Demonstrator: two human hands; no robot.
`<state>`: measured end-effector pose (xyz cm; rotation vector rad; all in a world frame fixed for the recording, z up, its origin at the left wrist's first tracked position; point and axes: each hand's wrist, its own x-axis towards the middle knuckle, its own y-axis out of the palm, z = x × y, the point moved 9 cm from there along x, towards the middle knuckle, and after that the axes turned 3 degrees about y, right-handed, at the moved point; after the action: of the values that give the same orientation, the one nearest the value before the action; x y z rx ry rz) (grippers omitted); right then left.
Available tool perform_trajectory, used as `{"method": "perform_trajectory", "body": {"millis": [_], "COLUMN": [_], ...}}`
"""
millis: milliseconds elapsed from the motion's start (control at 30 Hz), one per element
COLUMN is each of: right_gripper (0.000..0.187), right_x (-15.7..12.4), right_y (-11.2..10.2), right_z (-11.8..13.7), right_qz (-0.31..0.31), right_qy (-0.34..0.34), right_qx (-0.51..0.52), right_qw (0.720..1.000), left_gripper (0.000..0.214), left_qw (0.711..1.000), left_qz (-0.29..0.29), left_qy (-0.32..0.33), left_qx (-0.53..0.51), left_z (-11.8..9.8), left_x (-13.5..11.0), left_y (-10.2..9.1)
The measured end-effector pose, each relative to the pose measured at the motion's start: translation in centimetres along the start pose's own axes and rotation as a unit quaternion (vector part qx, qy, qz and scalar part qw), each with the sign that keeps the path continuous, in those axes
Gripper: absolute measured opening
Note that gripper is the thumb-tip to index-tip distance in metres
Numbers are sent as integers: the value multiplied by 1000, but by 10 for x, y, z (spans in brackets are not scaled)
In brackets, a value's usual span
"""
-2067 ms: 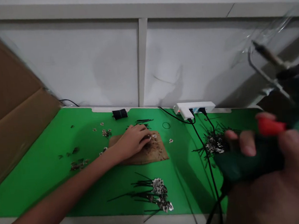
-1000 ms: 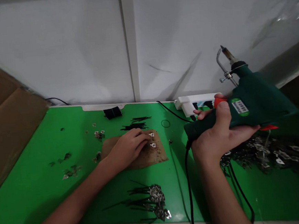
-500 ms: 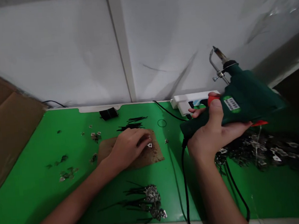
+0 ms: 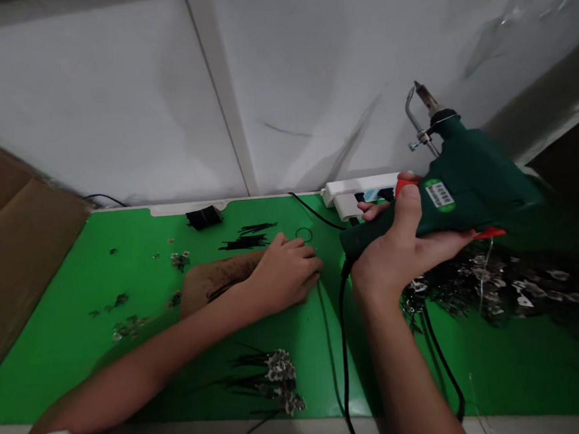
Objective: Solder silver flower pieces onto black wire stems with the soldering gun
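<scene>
My right hand grips the handle of a dark green soldering gun with an orange trigger; its metal tip points up and away toward the wall. A black cord hangs from the gun's handle down to the table's front edge. My left hand rests palm down with curled fingers at the right end of a brown cardboard pad on the green mat. What its fingers hold, if anything, is hidden.
A white power strip sits at the back by the wall. A heap of metal terminals with black wires lies at the right, a smaller bundle near the front edge. Black ties, a small ring and a cardboard box at left.
My left hand slid right, from the middle of the cardboard pad to its right edge. The soldering gun moved from close to the camera to a steady hold above the table.
</scene>
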<state>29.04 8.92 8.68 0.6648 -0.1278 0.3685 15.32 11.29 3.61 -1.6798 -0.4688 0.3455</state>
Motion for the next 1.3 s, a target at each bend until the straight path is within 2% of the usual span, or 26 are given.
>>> {"method": "perform_trajectory", "body": {"millis": [167,333,500,700,900,1133,1300], "right_gripper": [55,55,56,53,62,63,70], "right_x": [2,0,-1,-1,1,-2,-1], "right_y": [-3,0,-1,-1,-2,-1,-5], "right_z": [0,0,2,-5,-5,-5,-6], "right_qz": [-4,13,0,12,8,13,0], "right_qy": [2,5,-9,14,-4,5,-6], "right_qx": [45,31,14,17,19,41,-3], "right_qw": [999,999,1000,1000,1000,999,1000], "left_gripper": [17,18,17,25,19,15,12], "left_qw": [996,996,993,993,990,984,980], "left_qz": [-60,-81,-112,-107,-110,-124,-129], "left_qy": [22,13,-3,-47,-81,-111,-141], "left_qx": [-68,-42,-23,-18,-41,-61,-55], "left_z": [6,15,19,28,31,33,40], "left_x": [-41,-65,-66,-70,-73,-70,-68], "left_y": [-20,-14,-16,-10,1,1,3]}}
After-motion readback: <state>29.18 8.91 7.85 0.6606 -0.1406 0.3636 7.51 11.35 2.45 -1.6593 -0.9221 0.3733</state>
